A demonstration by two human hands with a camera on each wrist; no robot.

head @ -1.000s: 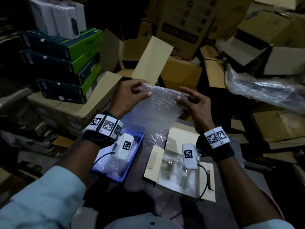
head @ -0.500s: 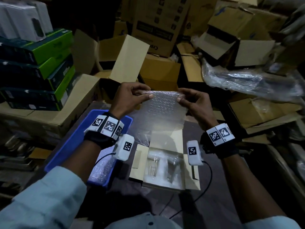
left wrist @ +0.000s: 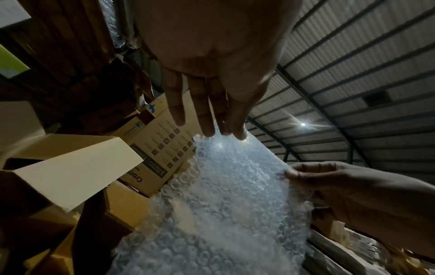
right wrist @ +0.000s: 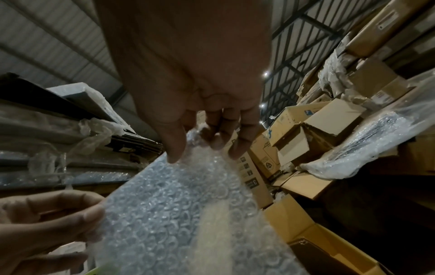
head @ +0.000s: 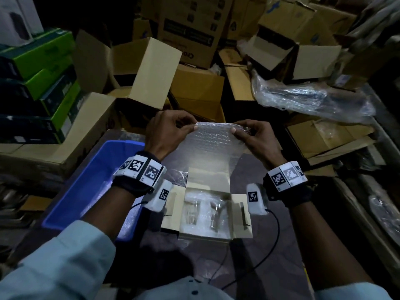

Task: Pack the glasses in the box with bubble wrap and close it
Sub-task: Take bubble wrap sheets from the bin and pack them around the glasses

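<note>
A clear sheet of bubble wrap [head: 213, 146] hangs stretched between both hands above the table. My left hand [head: 171, 128] pinches its top left corner and my right hand [head: 251, 135] pinches its top right corner. The left wrist view shows the bubble wrap [left wrist: 221, 204] under the fingertips [left wrist: 240, 134]; the right wrist view shows the bubble wrap [right wrist: 179, 214] pinched by the thumb. Below the hands lies a small white box [head: 240, 213], flaps spread, with clear glasses [head: 191, 212] set in bubble wrap inside.
A blue plastic tray [head: 86, 187] holding more bubble wrap lies left of the box. Stacked green and black cartons [head: 43, 83] stand far left. Open cardboard boxes [head: 151, 68] crowd the back, and a plastic-wrapped bundle [head: 309, 100] lies at the right.
The head view has shifted, so the open box now sits centred below the hands. Both hands still hold the sheet by its top corners, spread a little wider.
</note>
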